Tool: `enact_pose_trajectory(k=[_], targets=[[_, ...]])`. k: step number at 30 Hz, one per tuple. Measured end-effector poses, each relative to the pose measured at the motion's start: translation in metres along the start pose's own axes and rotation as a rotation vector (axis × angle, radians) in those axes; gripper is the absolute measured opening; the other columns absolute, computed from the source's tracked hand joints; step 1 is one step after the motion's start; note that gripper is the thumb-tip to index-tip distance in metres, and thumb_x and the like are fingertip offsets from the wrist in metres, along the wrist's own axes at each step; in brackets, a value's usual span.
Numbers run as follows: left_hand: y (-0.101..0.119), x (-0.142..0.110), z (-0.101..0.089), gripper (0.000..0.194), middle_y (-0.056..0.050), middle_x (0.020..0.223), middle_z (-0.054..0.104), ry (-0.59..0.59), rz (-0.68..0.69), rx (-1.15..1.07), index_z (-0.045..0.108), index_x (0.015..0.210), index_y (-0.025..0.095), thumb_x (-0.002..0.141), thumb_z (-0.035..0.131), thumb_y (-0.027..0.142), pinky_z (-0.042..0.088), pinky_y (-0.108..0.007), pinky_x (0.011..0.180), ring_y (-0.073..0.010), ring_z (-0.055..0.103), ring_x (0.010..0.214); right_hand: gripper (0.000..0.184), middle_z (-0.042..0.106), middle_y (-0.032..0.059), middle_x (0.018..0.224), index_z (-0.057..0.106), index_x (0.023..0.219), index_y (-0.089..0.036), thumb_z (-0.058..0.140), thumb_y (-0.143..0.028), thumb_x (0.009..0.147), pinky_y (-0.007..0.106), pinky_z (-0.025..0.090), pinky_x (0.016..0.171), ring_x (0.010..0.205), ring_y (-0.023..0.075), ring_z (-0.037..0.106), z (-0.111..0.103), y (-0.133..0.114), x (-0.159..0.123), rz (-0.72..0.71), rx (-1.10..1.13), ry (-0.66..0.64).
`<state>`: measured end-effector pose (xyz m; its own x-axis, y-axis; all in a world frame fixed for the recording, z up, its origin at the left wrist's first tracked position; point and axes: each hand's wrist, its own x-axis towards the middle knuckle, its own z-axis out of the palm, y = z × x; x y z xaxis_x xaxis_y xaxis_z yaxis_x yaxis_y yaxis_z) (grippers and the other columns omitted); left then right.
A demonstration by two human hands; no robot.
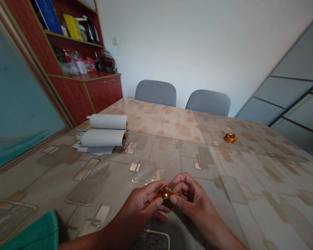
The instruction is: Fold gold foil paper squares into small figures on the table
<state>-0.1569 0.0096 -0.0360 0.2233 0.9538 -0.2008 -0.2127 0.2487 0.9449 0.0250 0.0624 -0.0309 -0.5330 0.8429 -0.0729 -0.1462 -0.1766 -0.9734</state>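
Note:
Between my two hands, low in the middle of the view, is a small shiny piece of folded gold paper. My left hand pinches its left side with thumb and fingers. On the right side, my right hand grips it between thumb and curled fingers. The fingers cover much of its shape. Farther off to the right, another folded gold paper piece sits on the patterned tablecloth. Curled sheets of paper, white on the outside, lie in a stack at the left, with a bit of gold at one edge.
Two grey chairs stand at the table's far side, before a white wall. A red-brown cabinet at the back left holds a kettle, a glass jar and bottles. A green sleeve shows at the lower left.

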Motion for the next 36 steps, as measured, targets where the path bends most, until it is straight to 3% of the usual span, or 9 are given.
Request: enact_pose_trajectory(k=[6,12,17,20,23,26,31,36], targets=[[-0.001,0.001,-0.002,0.043,-0.009,0.107,0.072,-0.017,-0.020,-0.066,0.053,0.127,0.018,0.090,0.067,0.035,0.059,-0.028,0.070,-0.0217,0.074,0.092,0.050,0.047,-0.0053,0.060,0.055,0.070,-0.020,0.076,-0.065,0.075,0.025,0.027,0.052,0.054,0.0101,0.036,-0.002,-0.006,-0.001,0.058,-0.242,0.005],[0.002,0.005,-0.003,0.040,-0.005,0.093,0.071,-0.006,-0.025,-0.120,0.047,0.102,0.019,0.086,0.073,0.045,0.058,-0.027,0.069,-0.0205,0.074,0.086,0.042,0.047,-0.0033,0.063,0.054,0.071,-0.020,0.064,-0.057,0.088,0.027,0.030,0.055,0.060,0.0133,0.039,0.008,-0.001,-0.006,-0.079,-0.364,0.079],[0.000,0.004,-0.005,0.036,-0.003,0.086,0.069,-0.026,0.040,-0.099,0.047,0.092,0.019,0.089,0.070,0.047,0.057,-0.026,0.068,-0.0187,0.072,0.084,0.038,0.046,-0.0027,0.063,0.052,0.071,-0.022,0.061,-0.054,0.091,0.027,0.030,0.053,0.060,0.0142,0.038,0.010,-0.002,-0.008,-0.104,-0.361,0.062],[0.001,0.002,-0.004,0.035,-0.002,0.086,0.068,-0.045,0.065,-0.085,0.048,0.093,0.019,0.090,0.069,0.047,0.056,-0.027,0.067,-0.0176,0.071,0.082,0.034,0.046,-0.0032,0.064,0.053,0.075,-0.022,0.066,-0.052,0.085,0.027,0.030,0.053,0.059,0.0138,0.038,0.010,-0.006,-0.008,-0.087,-0.352,0.017],[0.002,0.000,-0.003,0.035,-0.001,0.083,0.066,-0.063,0.049,-0.077,0.049,0.091,0.019,0.089,0.070,0.047,0.056,-0.027,0.067,-0.0169,0.069,0.079,0.034,0.045,-0.0046,0.062,0.052,0.074,-0.022,0.072,-0.049,0.079,0.026,0.028,0.052,0.057,0.0127,0.036,0.010,-0.006,-0.007,-0.037,-0.345,0.004],[0.002,0.001,-0.003,0.036,-0.002,0.085,0.068,-0.078,0.016,-0.090,0.051,0.091,0.019,0.087,0.072,0.048,0.056,-0.028,0.069,-0.0188,0.071,0.083,0.037,0.043,-0.0045,0.061,0.049,0.070,-0.023,0.068,-0.051,0.083,0.027,0.027,0.053,0.058,0.0132,0.036,0.010,-0.002,-0.008,-0.046,-0.354,0.022],[0.001,0.008,-0.006,0.046,-0.004,0.079,0.073,0.008,-0.063,-0.160,0.059,0.090,0.017,0.074,0.084,0.052,0.054,-0.024,0.066,-0.0177,0.072,0.077,0.040,0.051,-0.0010,0.072,0.053,0.077,-0.021,0.066,-0.057,0.086,0.029,0.038,0.062,0.067,0.0158,0.046,0.011,0.001,-0.008,-0.070,-0.226,0.040],[0.004,0.011,-0.005,0.044,-0.003,0.067,0.072,0.058,-0.026,-0.107,0.064,0.079,0.015,0.070,0.086,0.052,0.050,-0.021,0.058,-0.0128,0.066,0.059,0.041,0.055,0.0005,0.076,0.054,0.081,-0.021,0.062,-0.061,0.090,0.031,0.042,0.067,0.072,0.0175,0.051,0.017,0.006,-0.008,-0.068,-0.198,0.002]])
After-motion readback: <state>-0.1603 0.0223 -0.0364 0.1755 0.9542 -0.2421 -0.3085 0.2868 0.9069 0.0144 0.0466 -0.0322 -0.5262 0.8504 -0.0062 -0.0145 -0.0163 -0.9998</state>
